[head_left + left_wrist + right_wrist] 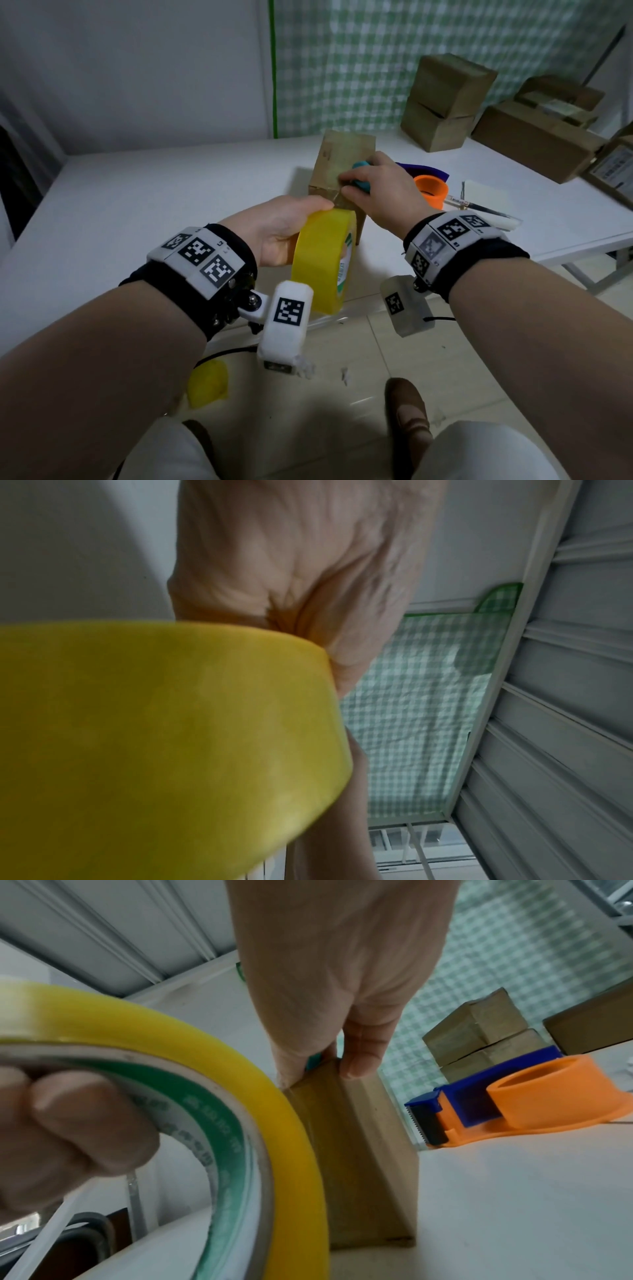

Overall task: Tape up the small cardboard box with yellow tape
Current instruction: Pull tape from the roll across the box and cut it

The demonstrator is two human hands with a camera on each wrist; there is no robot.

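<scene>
The small cardboard box stands upright on the white table, and also shows in the right wrist view. My left hand grips the yellow tape roll just in front of the box, fingers hooked through its core. That roll fills the left wrist view and curves close in the right wrist view. A clear strip of tape runs from the roll onto the box's near face. My right hand holds a small teal tool and presses its fingertips on the box's upper edge.
An orange and blue tape dispenser lies right of the box, clear in the right wrist view. Two stacked boxes and larger cartons stand at the back right. A pen lies near the table's right edge.
</scene>
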